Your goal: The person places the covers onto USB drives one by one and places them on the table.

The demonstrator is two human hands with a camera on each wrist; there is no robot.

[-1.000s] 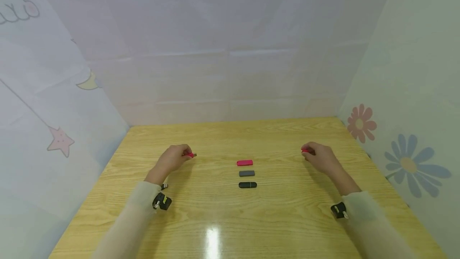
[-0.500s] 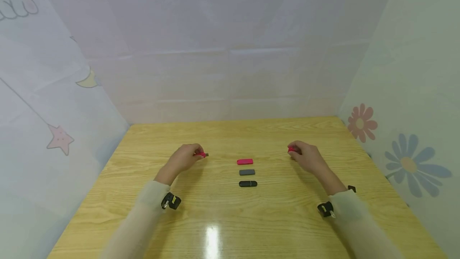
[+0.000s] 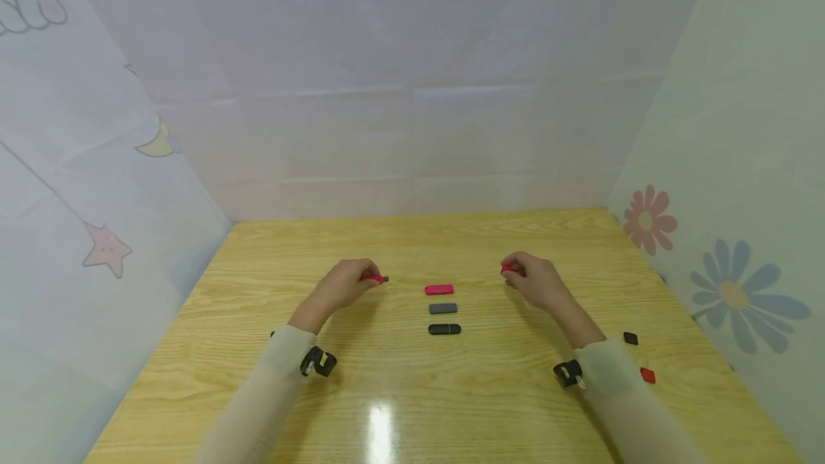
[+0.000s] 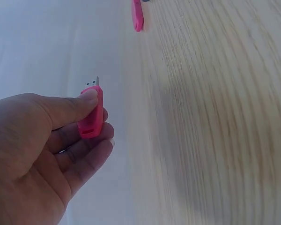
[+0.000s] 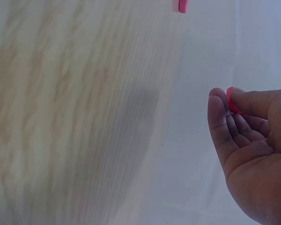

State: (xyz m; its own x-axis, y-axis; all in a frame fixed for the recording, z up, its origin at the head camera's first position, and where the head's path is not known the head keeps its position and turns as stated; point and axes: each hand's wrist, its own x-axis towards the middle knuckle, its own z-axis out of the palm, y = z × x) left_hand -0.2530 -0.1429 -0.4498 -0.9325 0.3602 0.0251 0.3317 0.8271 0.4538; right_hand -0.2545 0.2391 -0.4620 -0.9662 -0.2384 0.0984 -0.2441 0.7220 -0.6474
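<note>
My left hand (image 3: 344, 283) pinches a pink USB stick (image 4: 97, 115) between thumb and fingers, its bare metal plug pointing away from the palm. Opposite it, my right hand (image 3: 538, 283) pinches a small pinkish-red piece (image 5: 231, 100) that looks like a cap; the fingers hide much of it. Both hands are held above the table, well apart. Between them lie three USB sticks in a column: a pink one (image 3: 439, 290) at the back, a grey one (image 3: 442, 308), and a black one (image 3: 445, 329) in front.
On the wooden table (image 3: 399, 385), a small black piece (image 3: 630, 339) and a small red piece (image 3: 647, 375) lie beside the right sleeve. A dark object (image 3: 273, 334) is mostly hidden by the left sleeve. Pale sheets (image 3: 412, 149) stand behind and at both sides.
Both hands have moved inward, the left to the right and the right to the left, each carrying its piece. The small black and red pieces at right have come into view.
</note>
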